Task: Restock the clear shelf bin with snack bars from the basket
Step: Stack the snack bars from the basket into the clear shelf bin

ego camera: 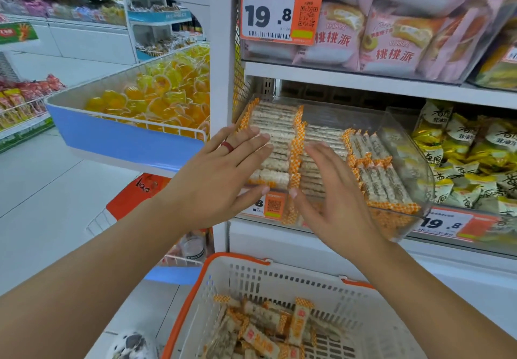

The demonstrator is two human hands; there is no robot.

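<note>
Tidying step: snack bars [275, 146] in the clear bin [402, 146] are pressed flat by left hand [223, 179] and right hand [333, 199], fingers straight, nothing gripped; next, more bars must be fetched from the basket [279, 283].

A white shelf [321, 235] carries the clear bin [402, 140] of snack bars [272, 146].
</note>
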